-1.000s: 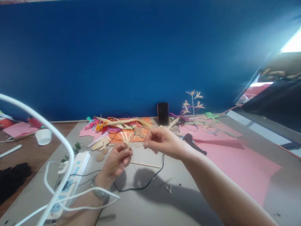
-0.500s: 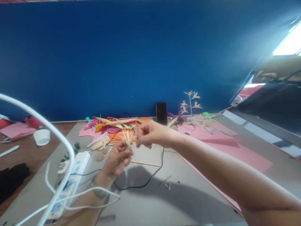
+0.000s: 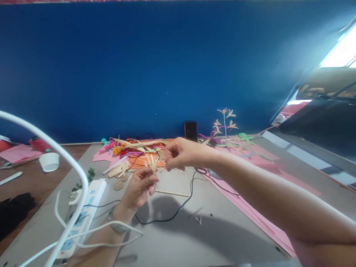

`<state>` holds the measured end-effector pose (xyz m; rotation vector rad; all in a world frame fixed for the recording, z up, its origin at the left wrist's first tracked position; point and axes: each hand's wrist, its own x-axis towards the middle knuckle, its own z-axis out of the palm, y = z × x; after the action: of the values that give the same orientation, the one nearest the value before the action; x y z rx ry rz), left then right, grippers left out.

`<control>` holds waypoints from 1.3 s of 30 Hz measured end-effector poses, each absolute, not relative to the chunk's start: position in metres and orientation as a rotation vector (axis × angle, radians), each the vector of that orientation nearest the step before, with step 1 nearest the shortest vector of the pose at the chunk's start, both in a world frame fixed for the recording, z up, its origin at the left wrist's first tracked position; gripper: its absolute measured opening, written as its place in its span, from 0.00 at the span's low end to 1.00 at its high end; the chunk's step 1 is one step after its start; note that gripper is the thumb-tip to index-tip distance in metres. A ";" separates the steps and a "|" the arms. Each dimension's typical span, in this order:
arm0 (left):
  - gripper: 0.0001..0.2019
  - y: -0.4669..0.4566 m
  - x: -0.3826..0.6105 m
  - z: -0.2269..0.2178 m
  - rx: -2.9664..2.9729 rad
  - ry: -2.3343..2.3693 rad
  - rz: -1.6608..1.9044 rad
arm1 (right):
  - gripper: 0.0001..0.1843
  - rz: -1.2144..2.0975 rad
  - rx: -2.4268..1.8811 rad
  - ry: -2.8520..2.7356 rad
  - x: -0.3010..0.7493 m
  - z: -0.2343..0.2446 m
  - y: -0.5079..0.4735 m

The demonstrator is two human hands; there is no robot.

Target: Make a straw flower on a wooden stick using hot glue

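Observation:
My left hand (image 3: 140,187) is raised over the grey table (image 3: 178,237), fingers pinched on a small straw-coloured flower (image 3: 152,165) with thin pale petals pointing up. My right hand (image 3: 180,154) reaches in from the right, its fingers pinched together just right of the flower's petals, touching or almost touching them. What the right fingertips hold, if anything, is too small to make out. A thin wooden stick (image 3: 172,193) lies on the table below both hands.
A pile of coloured paper strips and straw (image 3: 133,148) lies behind the hands. A black phone (image 3: 190,131) leans on the blue wall beside a finished flower stem (image 3: 226,124). Pink paper (image 3: 250,207) at right, white power strip (image 3: 83,211), black cable (image 3: 172,213), white cup (image 3: 49,162) at left.
My right hand has moved left and slightly up, closing in on the straw flower. My left hand has stayed almost in place, still holding the flower.

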<state>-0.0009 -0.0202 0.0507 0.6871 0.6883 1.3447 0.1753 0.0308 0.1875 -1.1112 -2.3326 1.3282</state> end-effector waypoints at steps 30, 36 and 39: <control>0.16 -0.022 0.000 0.051 0.752 0.645 1.316 | 0.07 1.674 -1.000 -2.094 0.163 0.182 0.031; 0.17 -0.019 0.000 0.050 0.760 0.686 1.369 | 0.15 1.419 -1.084 -2.127 0.167 0.187 0.027; 0.16 -0.016 0.000 0.048 0.737 0.695 1.408 | 0.18 1.318 -1.157 -1.973 0.170 0.179 0.027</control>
<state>-0.0002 -0.0162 0.0481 0.7369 0.6946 1.4083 0.1703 0.0273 0.1786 -1.1568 -1.9730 1.3182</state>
